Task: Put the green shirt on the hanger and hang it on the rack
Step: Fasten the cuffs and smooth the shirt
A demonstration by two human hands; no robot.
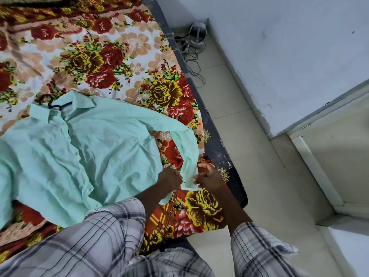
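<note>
Plaid grey-and-white sleeves [85, 242] fill the bottom of the view, both forearms reaching out over the bed with its floral red, yellow and peach bedspread [111, 56]. Left hand [170, 179] and right hand [209, 179] sit side by side, nearly touching, and both are pinched shut on the end of one long sleeve of the pale mint-green collared shirt [83, 148] — the cuff, by the look of it, though what the fingers are doing there is too small to read.

That sleeve runs up and away from the hands, then bends back leftward into the shoulder. The shirt body lies flat and front-up on the bedspread, spread out to the left of the hands, its long axis running from the hem near the left forearm up to the collar at the far end. A thin black hanger [52, 103] already sits in the neck, hook poking out past the collar, well away from both hands and on the left hand's side.

No rack in sight. My call: the hanger is seated, and the lift will likely start with a leftward reach for that hook. No containers are in view.
</note>
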